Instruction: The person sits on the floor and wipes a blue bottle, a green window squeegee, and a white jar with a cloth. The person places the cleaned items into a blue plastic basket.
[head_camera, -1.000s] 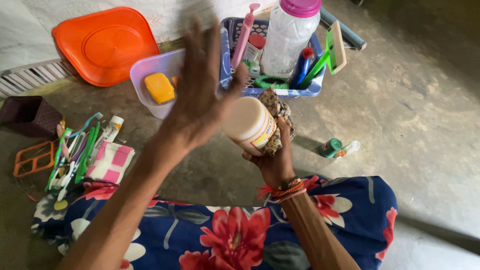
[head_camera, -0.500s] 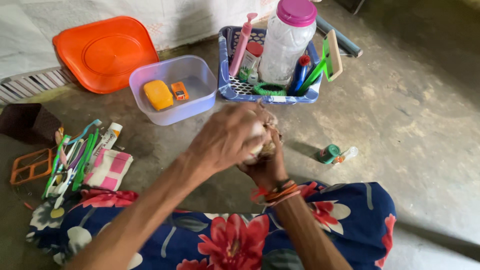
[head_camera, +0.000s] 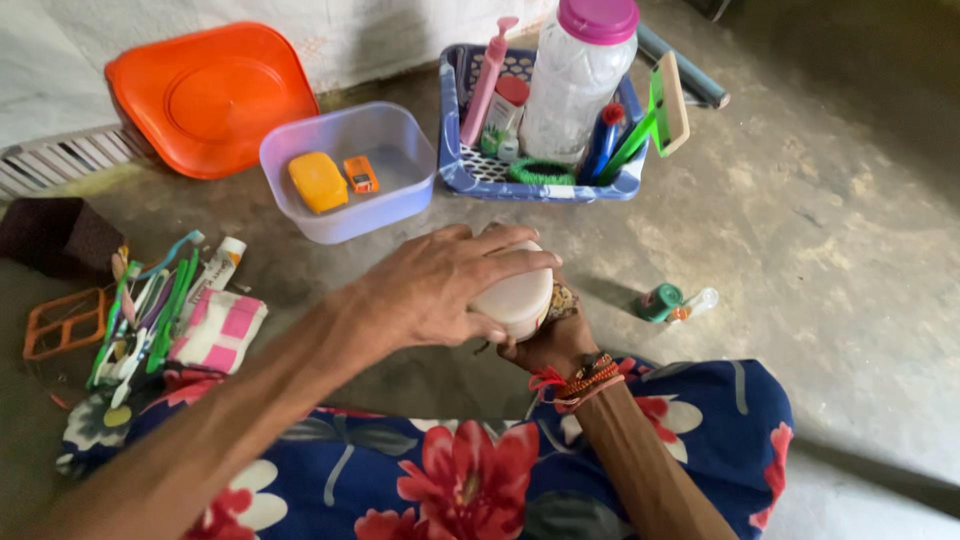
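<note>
My left hand (head_camera: 430, 290) lies palm-down over the top of a small cream plastic jar (head_camera: 515, 295), fingers (head_camera: 500, 240) curled over its cap & clamped on it. My right hand (head_camera: 545, 345) sits under/behind the jar, wrist w/ red-orange thread bangles (head_camera: 580, 378); its fingers are mostly hidden by the jar, so I can't tell exactly how they sit, but they seem wrapped round the base along w/ a brownish patterned bit (head_camera: 562, 298) I can't identify. Jar is up off the floor, in front of my lap, above the blue floral cloth (head_camera: 470, 470).

Around me on the concrete floor (head_camera: 830, 230): clear tub (head_camera: 400, 140) w/ a yellow soap bar (head_camera: 318, 182) & a small orange piece (head_camera: 361, 174) inside; orange lid (head_camera: 210, 95) beyond it by the wall; blue basket (head_camera: 470, 175) holding a big clear bottle w/ pink cap (head_camera: 575, 90), a pink pump tube (head_camera: 487, 80), green bits. Left of me a heap of toothbrushes (head_camera: 145, 310) beside a pink checked pouch (head_camera: 220, 330). A small green roll (head_camera: 660, 302) lies just right of the jar, apart from it.

Risks as I judge them: grip is top-and-bottom only, so a hard twist could slip on the smooth plastic & the jar could pop out sideways toward the tub or basket. If the cap comes loose suddenly, contents might spill on the cloth. The brown bit pinched under the jar may make my right hold less sure.
</note>
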